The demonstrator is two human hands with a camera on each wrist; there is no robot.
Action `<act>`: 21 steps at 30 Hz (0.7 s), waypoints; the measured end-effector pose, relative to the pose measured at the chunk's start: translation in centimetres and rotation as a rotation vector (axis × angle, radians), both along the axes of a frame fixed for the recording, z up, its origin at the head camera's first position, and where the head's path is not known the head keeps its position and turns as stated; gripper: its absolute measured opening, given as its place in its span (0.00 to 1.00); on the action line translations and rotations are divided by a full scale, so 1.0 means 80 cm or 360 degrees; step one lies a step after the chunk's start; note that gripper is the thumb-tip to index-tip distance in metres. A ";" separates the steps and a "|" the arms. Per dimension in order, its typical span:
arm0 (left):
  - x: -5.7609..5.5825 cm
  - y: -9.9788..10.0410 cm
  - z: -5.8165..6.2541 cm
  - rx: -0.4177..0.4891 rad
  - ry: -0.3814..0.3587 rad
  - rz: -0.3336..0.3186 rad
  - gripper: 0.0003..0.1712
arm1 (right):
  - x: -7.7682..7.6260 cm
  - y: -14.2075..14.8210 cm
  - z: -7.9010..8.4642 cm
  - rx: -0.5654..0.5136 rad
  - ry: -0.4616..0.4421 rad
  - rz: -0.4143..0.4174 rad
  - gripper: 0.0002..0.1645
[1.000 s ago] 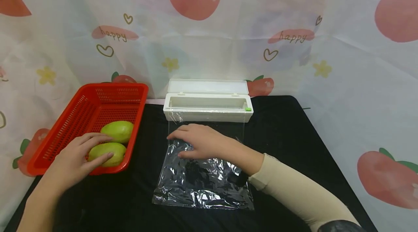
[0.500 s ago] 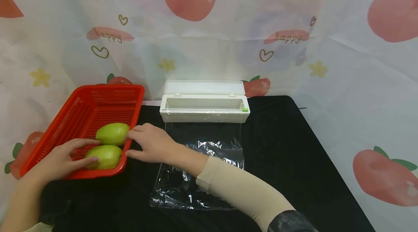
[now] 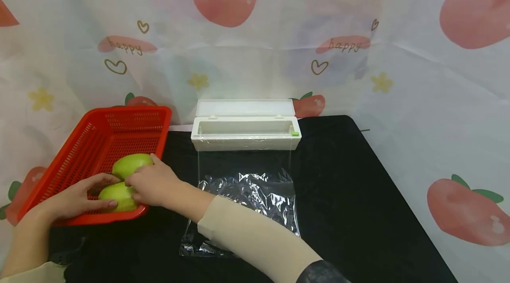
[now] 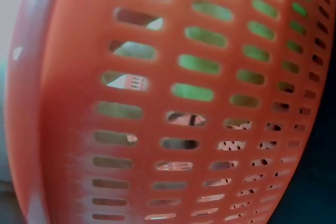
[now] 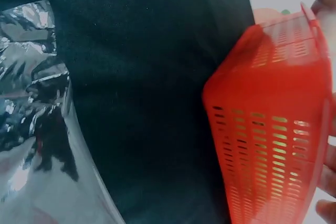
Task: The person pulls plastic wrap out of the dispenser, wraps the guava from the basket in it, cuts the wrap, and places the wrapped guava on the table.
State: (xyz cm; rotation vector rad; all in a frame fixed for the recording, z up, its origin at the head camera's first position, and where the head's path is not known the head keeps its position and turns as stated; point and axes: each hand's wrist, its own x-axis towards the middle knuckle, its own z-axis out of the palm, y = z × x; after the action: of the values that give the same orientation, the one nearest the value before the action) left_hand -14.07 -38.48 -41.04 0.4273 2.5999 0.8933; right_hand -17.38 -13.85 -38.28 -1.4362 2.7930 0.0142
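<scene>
Two yellow-green mangoes lie in the near right corner of a red slotted plastic basket (image 3: 131, 124). My left hand (image 3: 75, 199) reaches over the basket's near left part, thumb in front of the near mango (image 3: 116, 192) and fingers behind it. Across the right rim comes my right hand (image 3: 157, 183), fingers curled at that mango's right end and touching the far mango (image 3: 129, 164). Its fingertips are partly hidden. The left wrist view is filled by the basket wall (image 4: 73, 77), with green showing through the slots. In the right wrist view, fingers (image 5: 328, 211) show beyond the basket (image 5: 268, 93).
A white cling film dispenser (image 3: 245, 143) stands at the back with its lid raised. Clear film (image 3: 263, 194) runs from it over the black tablecloth (image 3: 338, 185), partly under the right sleeve (image 3: 255, 234). A patterned curtain (image 3: 247, 66) hangs behind.
My right hand has moved left from above the film to the mangoes in the basket. My left hand has stayed at the near mango. The whole scene has shifted slightly left in view.
</scene>
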 end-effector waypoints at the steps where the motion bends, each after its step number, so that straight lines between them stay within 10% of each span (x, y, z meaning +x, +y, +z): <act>1: 0.000 -0.001 0.000 0.0025 -0.0075 0.0007 0.28 | 0.000 -0.004 -0.001 0.0029 -0.0003 -0.0029 0.12; 7: -0.003 -0.003 0.000 0.0030 -0.0316 0.0069 0.35 | 0.003 -0.022 -0.007 0.0129 -0.0039 -0.0238 0.14; 21: 0.006 -0.004 0.020 0.0017 0.0072 0.0115 0.28 | 0.006 -0.004 -0.027 -0.0391 -0.0092 -0.0230 0.28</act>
State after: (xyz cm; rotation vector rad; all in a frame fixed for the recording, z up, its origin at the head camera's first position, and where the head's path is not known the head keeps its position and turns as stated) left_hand -13.60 -38.79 -39.41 0.3630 2.6682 0.9319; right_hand -16.91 -14.14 -40.42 -1.2446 2.9243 -0.3765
